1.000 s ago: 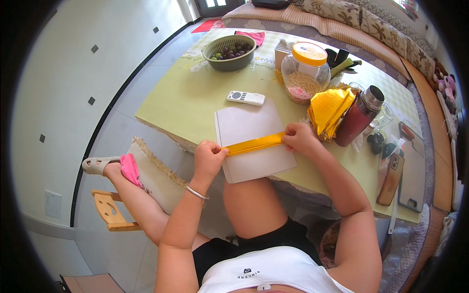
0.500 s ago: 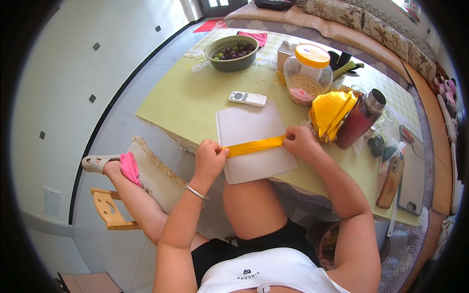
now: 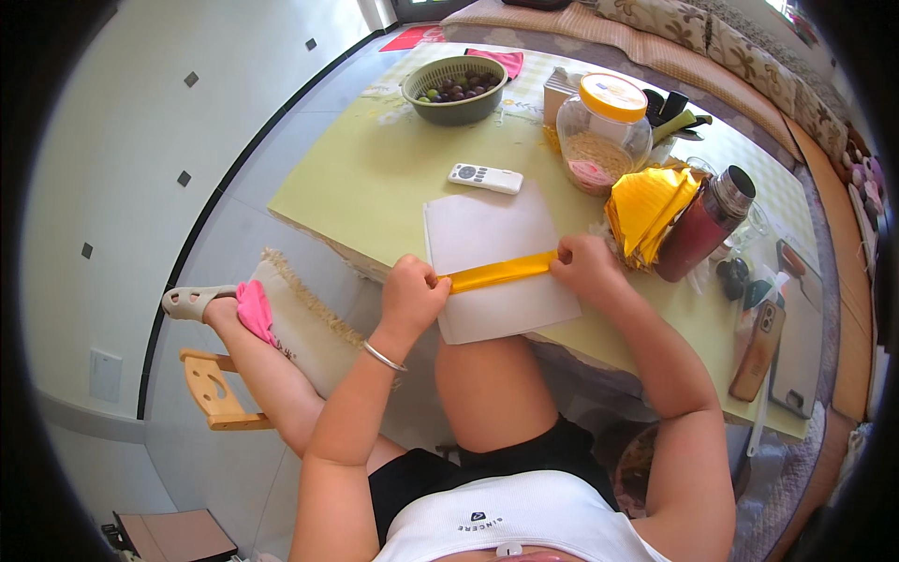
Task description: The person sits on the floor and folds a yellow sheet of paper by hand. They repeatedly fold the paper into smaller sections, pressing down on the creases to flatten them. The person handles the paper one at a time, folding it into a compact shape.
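A narrow folded strip of shiny gold paper [image 3: 501, 273] stretches between my two hands, above a white sheet [image 3: 489, 225] at the table's near edge. My left hand [image 3: 415, 295] pinches the strip's left end, fingers curled. At the other end, my right hand [image 3: 588, 268] grips it between thumb and fingers. Just beyond my right hand stands a fanned bundle of folded gold paper [image 3: 648, 214], leaning by a dark red thermos flask [image 3: 704, 225]. A white remote control [image 3: 485, 178] lies just past the sheet's far edge.
On the table [image 3: 346, 178], a green colander [image 3: 456, 110] of grapes stands far left. A clear jar [image 3: 604, 140] with a yellow lid is behind the gold bundle. Toward the right edge lie a phone [image 3: 758, 351] and a grey tray-like thing [image 3: 796, 365]. A wooden chair [image 3: 217, 393] is at left.
Both hands still hold the gold strip; its surface now looks more creased and less flat. The whole view has shifted slightly, moving the table things a little rightward and upward in the picture.
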Demonstrator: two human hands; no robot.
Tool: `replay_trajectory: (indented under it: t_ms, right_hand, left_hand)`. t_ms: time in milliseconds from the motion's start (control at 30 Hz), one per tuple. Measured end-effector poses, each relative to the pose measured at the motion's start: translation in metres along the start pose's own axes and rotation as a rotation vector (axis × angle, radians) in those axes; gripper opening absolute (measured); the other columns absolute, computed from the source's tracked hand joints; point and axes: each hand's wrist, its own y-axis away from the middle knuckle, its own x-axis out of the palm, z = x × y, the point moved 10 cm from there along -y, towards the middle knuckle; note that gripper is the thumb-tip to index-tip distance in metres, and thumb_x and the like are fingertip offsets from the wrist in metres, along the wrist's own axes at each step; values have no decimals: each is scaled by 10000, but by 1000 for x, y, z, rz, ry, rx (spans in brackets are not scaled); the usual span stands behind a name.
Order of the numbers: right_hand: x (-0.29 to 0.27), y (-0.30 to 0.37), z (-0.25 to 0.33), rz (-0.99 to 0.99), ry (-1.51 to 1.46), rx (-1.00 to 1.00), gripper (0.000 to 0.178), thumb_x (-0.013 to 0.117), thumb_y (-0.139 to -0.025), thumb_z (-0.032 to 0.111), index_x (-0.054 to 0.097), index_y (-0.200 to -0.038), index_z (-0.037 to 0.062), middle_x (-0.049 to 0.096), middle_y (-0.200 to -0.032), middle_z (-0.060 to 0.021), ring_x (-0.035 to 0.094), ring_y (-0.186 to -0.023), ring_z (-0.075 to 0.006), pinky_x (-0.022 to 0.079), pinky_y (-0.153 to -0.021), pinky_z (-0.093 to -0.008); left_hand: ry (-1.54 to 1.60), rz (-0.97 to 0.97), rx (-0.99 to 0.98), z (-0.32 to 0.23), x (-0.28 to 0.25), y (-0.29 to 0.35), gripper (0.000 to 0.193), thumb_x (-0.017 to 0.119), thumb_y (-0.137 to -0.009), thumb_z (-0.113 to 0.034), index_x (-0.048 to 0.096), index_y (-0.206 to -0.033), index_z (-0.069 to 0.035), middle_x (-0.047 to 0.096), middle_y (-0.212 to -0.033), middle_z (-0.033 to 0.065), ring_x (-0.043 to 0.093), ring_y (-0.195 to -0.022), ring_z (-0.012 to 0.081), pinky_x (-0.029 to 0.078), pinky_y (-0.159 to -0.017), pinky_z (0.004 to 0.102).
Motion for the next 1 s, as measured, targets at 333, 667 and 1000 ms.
replay_trajectory:
  t_ms: [333, 667, 1000]
  right_hand:
    - [-14, 15, 30, -111, 206, -119, 195, 645, -856, 182, 650, -1010, 62, 635, -1085, -117, 618, -995, -328, 511, -856, -434]
    - [51, 57, 79, 175, 371, -710, 815, 607, -926, 433, 301, -1510, -45, 228, -1608, -234, 167, -1516, -363, 137, -1230, -494]
    - [59, 58, 77, 242, 405, -681, 979, 598, -891, 593, 240, -1528, -59, 183, -1618, -249, 136, -1521, -372, 106, -1228, -505]
  left_hand:
    - [-401, 19, 725, -87, 13, 20, 493, 617, -844, -67, 672, -1272, -304, 433, -1521, 139, 525, -1259, 284, 383, -1021, 456]
    - [-416, 123, 672, -82, 25, 17, 486, 576, -860, -50, 676, -1248, -325, 386, -1564, 136, 444, -1380, 296, 298, -1118, 530]
    - [-341, 114, 631, -92, 56, 48, 679, 645, -874, -389, 510, -1388, 32, 444, -1507, 199, 401, -1417, 343, 282, -1166, 520]
